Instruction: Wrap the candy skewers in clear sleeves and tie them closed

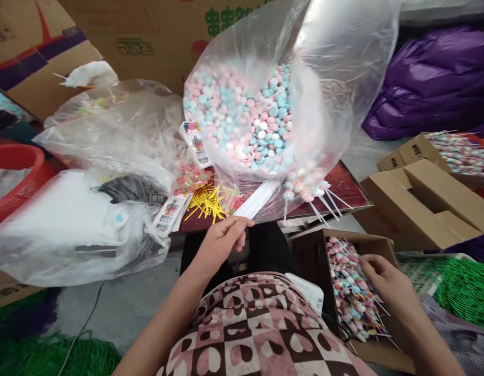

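My left hand [226,236] is at the table's front edge, beside the lower ends of a bundle of white sticks [255,201]. Its fingers are pressed together, and I cannot make out what they hold, if anything. Over on the right, my right hand [386,277] hangs above a cardboard box [310,261] with its fingers loosely bent and apart from the thumb, nothing visible in them. Wrapped candies on sticks [353,292] fill that box. On the table, a large clear bag [343,99] holds pink, blue and white candies [269,128]. Several candies on sticks [308,193] lie at its right.
Yellow twist ties [207,202], printed cards [169,214] and clear plastic bags [77,224] lie on the left. A red basket [20,177] stands at far left. Beyond the candy box are an open carton [386,209], green netting [464,290] and purple bags [429,83].
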Demonstrator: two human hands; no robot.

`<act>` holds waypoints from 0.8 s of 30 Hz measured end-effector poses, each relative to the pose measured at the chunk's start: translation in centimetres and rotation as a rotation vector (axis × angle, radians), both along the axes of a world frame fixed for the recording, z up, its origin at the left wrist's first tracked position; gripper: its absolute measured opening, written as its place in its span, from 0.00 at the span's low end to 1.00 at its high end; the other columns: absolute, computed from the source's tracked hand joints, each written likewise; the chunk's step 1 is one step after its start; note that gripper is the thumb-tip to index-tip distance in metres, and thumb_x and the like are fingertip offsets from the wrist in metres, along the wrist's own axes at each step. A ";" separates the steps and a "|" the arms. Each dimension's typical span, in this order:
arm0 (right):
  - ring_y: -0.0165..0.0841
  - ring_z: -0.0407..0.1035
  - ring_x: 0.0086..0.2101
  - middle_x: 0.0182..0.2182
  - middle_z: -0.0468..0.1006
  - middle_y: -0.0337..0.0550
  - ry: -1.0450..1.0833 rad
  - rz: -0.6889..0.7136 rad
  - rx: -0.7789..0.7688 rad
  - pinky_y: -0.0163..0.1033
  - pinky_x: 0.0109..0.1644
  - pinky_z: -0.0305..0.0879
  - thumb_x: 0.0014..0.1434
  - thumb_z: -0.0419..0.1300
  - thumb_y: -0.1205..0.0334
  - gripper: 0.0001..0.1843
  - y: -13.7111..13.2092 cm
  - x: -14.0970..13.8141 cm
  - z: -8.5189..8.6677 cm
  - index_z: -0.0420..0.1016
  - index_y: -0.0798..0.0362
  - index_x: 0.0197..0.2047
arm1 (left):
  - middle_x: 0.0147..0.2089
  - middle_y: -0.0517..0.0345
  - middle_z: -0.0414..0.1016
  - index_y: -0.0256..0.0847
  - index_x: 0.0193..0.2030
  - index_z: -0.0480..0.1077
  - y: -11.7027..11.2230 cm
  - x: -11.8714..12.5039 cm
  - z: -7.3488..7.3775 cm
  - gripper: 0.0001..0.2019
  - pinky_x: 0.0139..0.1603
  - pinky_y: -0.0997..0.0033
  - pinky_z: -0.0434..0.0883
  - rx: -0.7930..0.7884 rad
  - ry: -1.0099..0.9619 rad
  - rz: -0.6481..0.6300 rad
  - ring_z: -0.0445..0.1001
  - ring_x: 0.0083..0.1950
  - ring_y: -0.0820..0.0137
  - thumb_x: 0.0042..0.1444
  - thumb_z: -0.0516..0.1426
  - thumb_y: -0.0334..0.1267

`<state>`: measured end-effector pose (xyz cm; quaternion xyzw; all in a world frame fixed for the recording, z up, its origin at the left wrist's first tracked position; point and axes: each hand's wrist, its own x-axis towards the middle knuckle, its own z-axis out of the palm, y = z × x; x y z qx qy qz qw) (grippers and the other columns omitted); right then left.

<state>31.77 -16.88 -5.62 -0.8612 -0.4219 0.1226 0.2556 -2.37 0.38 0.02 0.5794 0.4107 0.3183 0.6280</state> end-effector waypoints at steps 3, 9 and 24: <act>0.42 0.74 0.20 0.27 0.82 0.52 -0.094 0.046 -0.016 0.43 0.21 0.65 0.48 0.62 0.54 0.04 0.1 0.5 -0.8 0.76 0.41 0.26 | 0.21 0.64 0.64 0.36 0.41 0.75 -0.3 0.3 -0.1 0.16 0.27 0.76 0.62 -0.052 0.033 -0.072 0.62 0.22 0.77 0.61 0.52 0.47; 0.45 0.80 0.34 0.34 0.85 0.45 0.052 0.407 0.118 0.43 0.32 0.76 0.56 0.56 0.51 0.12 4.3 -5.6 0.8 0.79 0.44 0.36 | 0.24 0.63 0.67 0.39 0.43 0.75 0.3 -0.8 -0.3 0.14 0.31 0.75 0.64 0.137 0.205 0.059 0.66 0.26 0.75 0.61 0.52 0.43; 0.35 0.80 0.32 0.33 0.85 0.40 0.152 0.820 0.355 0.36 0.39 0.79 0.60 0.57 0.59 0.09 9.1 -13.3 1.5 0.78 0.47 0.41 | 0.41 0.41 0.73 0.37 0.40 0.76 8.1 -12.4 -3.2 0.13 0.49 0.52 0.59 0.576 1.182 0.534 0.67 0.48 0.50 0.57 0.59 0.45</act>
